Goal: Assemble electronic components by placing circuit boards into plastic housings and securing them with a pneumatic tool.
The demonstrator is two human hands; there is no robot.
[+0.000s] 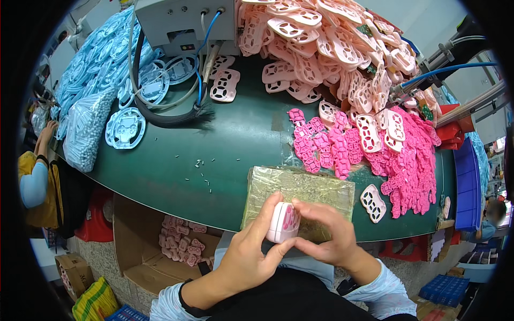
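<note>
Pale-pink casing (282, 222) between left grip (250, 255), right grip (338, 235).

A green table (160, 174) stands over speckled floor (103, 258).

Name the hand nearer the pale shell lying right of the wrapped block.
Right: the right hand is left of the pale shell, not touching; the left hand is farther left, beyond the held casing.

Bright, even indoor light reaches me — my left grip (250, 255) and right grip (338, 235) both look fairly sharp. Beyond them, a pale sheen lies across the green counter (230, 144); closer in, the taped block (300, 182) glints. Far out from my grip, straight edges bend, details soften — black swallows the corners.
</note>
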